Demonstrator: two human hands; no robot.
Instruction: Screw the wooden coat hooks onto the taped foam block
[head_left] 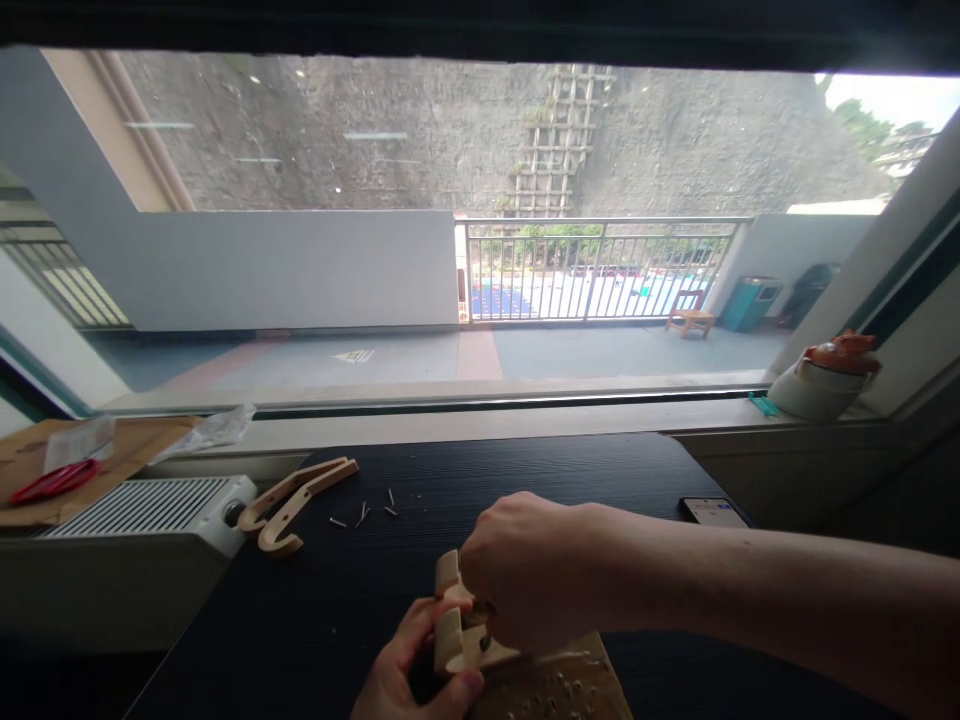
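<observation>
My left hand grips a small wooden hook piece at the near edge of the black table, thumb and fingers pinched round it. My right hand is closed in a fist just above that piece, gripping something small and dark that I cannot make out. Under both hands lies a wooden board with several small holes. Two more wooden hooks lie to the left on the table, and a few small screws are scattered beside them.
A white radiator stands left of the table, with a cardboard box, red scissors and a plastic bag behind it. A phone lies at the right; a ceramic jar sits on the window sill.
</observation>
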